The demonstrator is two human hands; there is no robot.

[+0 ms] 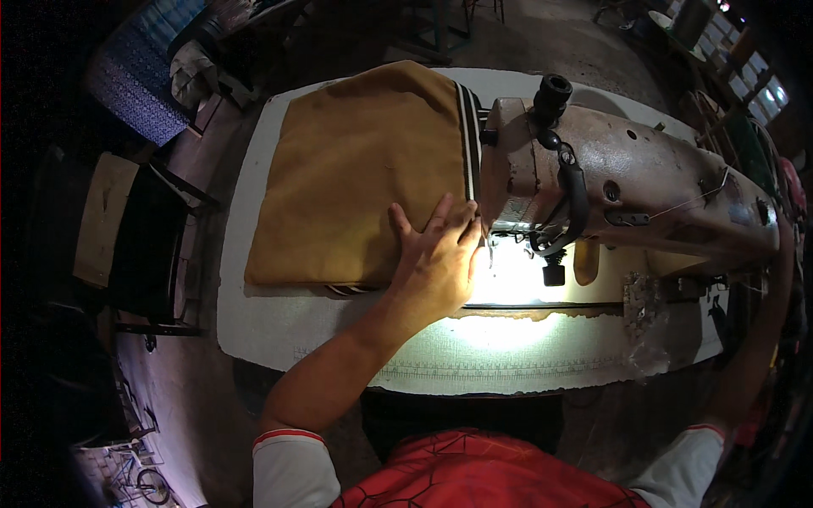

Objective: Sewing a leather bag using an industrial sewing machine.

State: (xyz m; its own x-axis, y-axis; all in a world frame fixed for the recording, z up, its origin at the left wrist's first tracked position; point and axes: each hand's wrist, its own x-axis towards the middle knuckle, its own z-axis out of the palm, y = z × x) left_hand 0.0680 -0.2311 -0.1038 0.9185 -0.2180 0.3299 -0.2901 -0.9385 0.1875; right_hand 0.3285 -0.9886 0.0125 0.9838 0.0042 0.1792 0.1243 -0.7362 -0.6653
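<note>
Your nearer left hand [436, 264] rests, fingers [439, 213] spread, on the near right part of the tan fabric panel [356, 169] on the white bench [254, 326]; its black-and-white striped edge [467, 140] runs near to far; your right hand's [786, 230] fingers cannot be judged

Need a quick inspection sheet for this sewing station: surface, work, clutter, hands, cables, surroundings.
Surface: white tabletop, ruler markings along the near side, ragged edge in the covering beneath the bright light.
Job's things: brown cloth with striped edging, lying left of the sewing machine.
Clutter: crumpled clear plastic toward the tabletop's right end.
Hands: left hand on the cloth's right side, fingers spread; right forearm extends to the machine's far right, hand too dim to judge.
Cables: none clearly distinguishable; pale thread on the machine.
Surroundings: blue patterned fabric upper left, bicycle lower left.
</note>
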